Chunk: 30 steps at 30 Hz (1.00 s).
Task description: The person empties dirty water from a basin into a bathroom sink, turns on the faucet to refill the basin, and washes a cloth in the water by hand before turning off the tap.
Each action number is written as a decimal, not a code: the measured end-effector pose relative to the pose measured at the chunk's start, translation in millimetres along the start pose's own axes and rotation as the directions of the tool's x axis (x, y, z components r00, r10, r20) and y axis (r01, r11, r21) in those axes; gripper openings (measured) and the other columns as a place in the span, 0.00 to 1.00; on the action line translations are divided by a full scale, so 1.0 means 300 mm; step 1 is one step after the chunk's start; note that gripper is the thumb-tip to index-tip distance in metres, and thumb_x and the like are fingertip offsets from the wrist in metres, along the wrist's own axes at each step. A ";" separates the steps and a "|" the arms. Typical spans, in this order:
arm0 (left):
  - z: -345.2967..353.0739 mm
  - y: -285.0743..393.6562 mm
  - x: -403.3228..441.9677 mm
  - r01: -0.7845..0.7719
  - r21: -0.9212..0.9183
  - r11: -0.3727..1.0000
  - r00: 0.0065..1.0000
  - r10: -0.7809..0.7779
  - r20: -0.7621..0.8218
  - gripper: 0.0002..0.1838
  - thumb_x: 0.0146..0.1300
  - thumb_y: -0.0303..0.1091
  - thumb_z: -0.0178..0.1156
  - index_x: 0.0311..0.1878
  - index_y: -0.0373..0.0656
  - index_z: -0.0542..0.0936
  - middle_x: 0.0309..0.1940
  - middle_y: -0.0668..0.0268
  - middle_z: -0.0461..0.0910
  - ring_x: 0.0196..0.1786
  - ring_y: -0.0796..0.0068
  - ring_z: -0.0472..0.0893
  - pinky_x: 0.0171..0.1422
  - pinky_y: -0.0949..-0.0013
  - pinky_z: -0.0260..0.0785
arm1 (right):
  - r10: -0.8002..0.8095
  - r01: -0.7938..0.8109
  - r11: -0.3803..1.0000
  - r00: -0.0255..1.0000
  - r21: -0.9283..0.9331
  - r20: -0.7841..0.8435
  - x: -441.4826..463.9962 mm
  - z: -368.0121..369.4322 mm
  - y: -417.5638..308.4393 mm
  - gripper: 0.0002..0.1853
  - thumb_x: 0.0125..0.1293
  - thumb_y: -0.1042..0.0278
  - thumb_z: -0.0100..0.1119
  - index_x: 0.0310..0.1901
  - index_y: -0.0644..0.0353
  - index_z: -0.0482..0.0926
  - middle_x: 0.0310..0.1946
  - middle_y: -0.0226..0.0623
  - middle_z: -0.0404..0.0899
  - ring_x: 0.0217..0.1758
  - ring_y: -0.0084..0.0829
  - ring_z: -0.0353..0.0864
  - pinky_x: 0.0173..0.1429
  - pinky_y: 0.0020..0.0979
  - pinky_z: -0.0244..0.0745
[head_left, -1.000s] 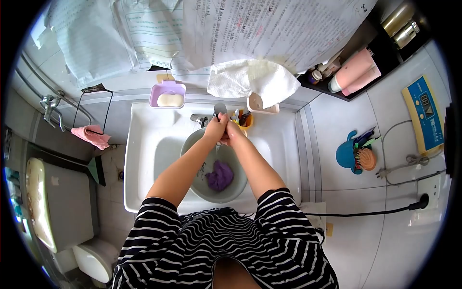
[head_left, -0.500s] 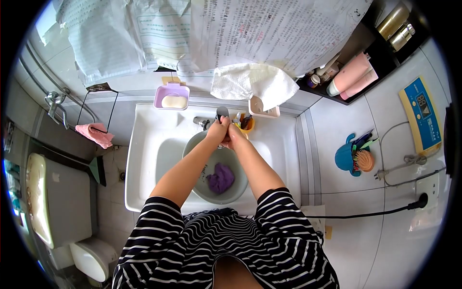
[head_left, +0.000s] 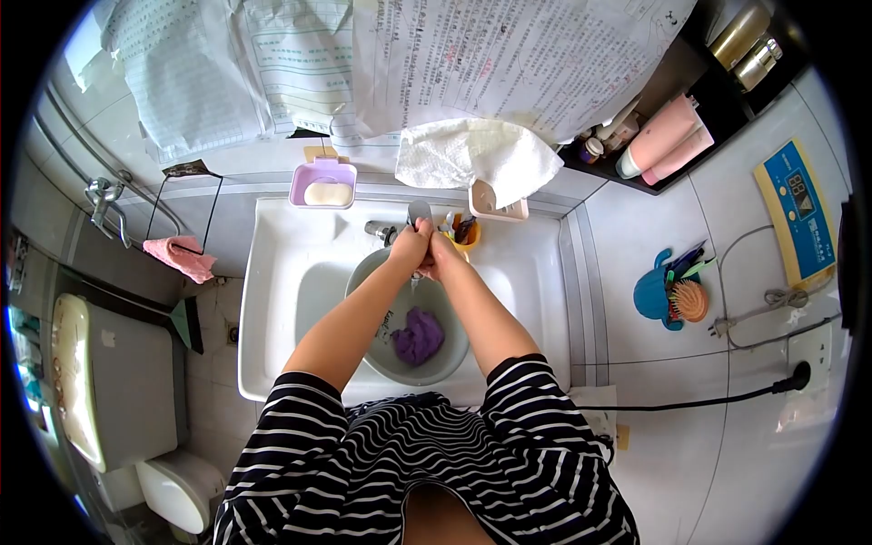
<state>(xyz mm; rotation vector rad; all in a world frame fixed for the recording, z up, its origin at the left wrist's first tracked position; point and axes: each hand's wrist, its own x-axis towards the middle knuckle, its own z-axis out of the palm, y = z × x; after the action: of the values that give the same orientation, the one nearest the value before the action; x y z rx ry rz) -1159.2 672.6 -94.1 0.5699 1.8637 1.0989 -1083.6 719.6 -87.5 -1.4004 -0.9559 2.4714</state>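
My left hand (head_left: 411, 246) and my right hand (head_left: 442, 253) are pressed together beneath the end of the grey tap (head_left: 419, 211), over the far part of a grey-green basin (head_left: 459, 350). Their fingers are closed against each other and mostly hidden, so whatever lies between them cannot be made out. A little water seems to fall below the hands. Inside the basin, nearer my body, lies a crumpled purple cloth (head_left: 418, 336). Just right of the hands stands a yellow cup (head_left: 471, 238) with brushes and other slim items in it.
The basin sits in a white sink (head_left: 263, 354). A lilac dish with soap (head_left: 329, 194), a white cloth (head_left: 477, 156) and a pale pink dish (head_left: 498, 211) line the back. A dark shelf (head_left: 736, 118) juts out upper right. A black cable (head_left: 690, 408) runs to a socket at right.
Both hands stay together in the same place under the tap. The view has shifted very slightly; the purple cloth lies as before.
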 end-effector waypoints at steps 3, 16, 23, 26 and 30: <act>0.007 -0.006 -0.004 -0.026 -0.039 0.999 0.999 0.025 -0.025 0.35 0.62 0.59 0.43 0.47 0.28 0.72 0.40 0.44 0.77 0.45 0.50 0.77 0.51 0.60 0.68 | 0.003 -0.003 1.000 0.997 -0.001 0.072 -0.001 -0.008 -0.005 0.21 0.55 0.36 0.55 0.26 0.47 0.72 0.20 0.26 0.72 0.20 0.25 0.69 0.24 0.27 0.67; -0.005 -0.369 -0.277 -0.030 -0.222 0.975 0.998 0.017 -0.063 0.17 0.62 0.36 0.49 0.54 0.46 0.69 0.38 0.63 0.72 0.36 0.73 0.72 0.36 0.67 0.69 | -0.156 0.159 0.976 0.987 -0.149 0.032 -0.173 -0.198 0.254 0.13 0.63 0.51 0.52 0.33 0.53 0.74 0.17 0.22 0.70 0.15 0.17 0.65 0.19 0.21 0.59; 0.130 -0.383 -0.382 0.515 -0.656 0.552 0.802 -0.580 0.142 0.33 0.52 0.21 0.48 0.63 0.57 0.59 0.50 0.57 0.67 0.48 0.57 0.72 0.45 0.54 0.70 | -0.027 -0.035 0.968 0.970 -0.247 -0.243 -0.127 -0.318 0.522 0.13 0.60 0.72 0.49 0.47 0.58 0.71 0.32 0.31 0.74 0.31 0.22 0.72 0.30 0.25 0.66; 0.227 -0.521 -0.321 0.421 -0.809 0.410 0.764 -0.641 0.073 0.34 0.50 0.19 0.46 0.63 0.55 0.59 0.50 0.55 0.68 0.50 0.56 0.72 0.50 0.51 0.68 | -0.005 -0.052 0.964 0.978 -0.261 -0.210 -0.121 -0.353 0.571 0.18 0.59 0.73 0.49 0.53 0.58 0.68 0.38 0.33 0.74 0.37 0.26 0.72 0.37 0.27 0.67; 0.319 -0.785 -0.216 0.416 -0.650 0.636 0.806 -0.588 -0.060 0.34 0.49 0.21 0.49 0.63 0.53 0.60 0.48 0.55 0.70 0.51 0.55 0.72 0.54 0.53 0.66 | -0.037 -0.004 0.970 0.986 -0.245 -0.160 -0.062 -0.395 0.637 0.23 0.59 0.71 0.49 0.59 0.55 0.64 0.40 0.33 0.73 0.35 0.24 0.69 0.32 0.26 0.63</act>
<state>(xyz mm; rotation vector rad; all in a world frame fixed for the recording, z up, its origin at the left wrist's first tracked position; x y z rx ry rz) -1033.8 550.7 -289.7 -0.4981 1.5834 1.3222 -942.9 615.4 -230.1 -1.6309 -1.2628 2.2433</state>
